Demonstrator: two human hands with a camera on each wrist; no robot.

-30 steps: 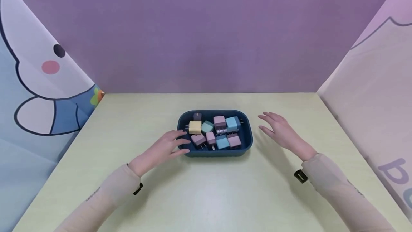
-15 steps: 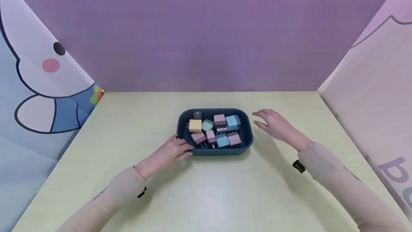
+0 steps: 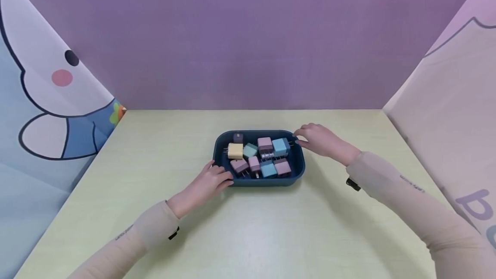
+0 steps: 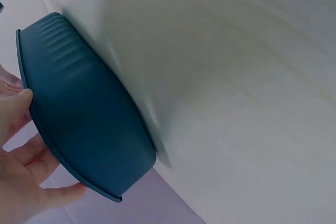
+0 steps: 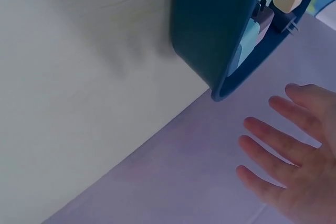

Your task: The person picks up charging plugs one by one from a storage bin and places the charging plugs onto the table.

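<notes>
A dark blue box (image 3: 257, 182) with rounded corners stands on the table. In it lie several wall chargers, among them a yellow charger (image 3: 235, 151), a green charger (image 3: 250, 150), a light blue charger (image 3: 279, 147) and a pink charger (image 3: 282, 167). My left hand (image 3: 205, 183) holds the box's front left rim; in the left wrist view its thumb (image 4: 23, 98) lies against the rim. My right hand (image 3: 320, 140) hovers at the back right corner, beside the light blue charger's prongs. Its fingers (image 5: 278, 137) are spread and hold nothing in the right wrist view.
The pale table (image 3: 248, 236) runs back to a purple wall panel (image 3: 252, 46). A cartoon-printed sheet (image 3: 42, 106) stands at the left, and a light printed sheet (image 3: 445, 119) at the right.
My right hand has moved left and away from me to the box's right rim. My left hand has settled onto the front left rim. The chargers have stayed in place.
</notes>
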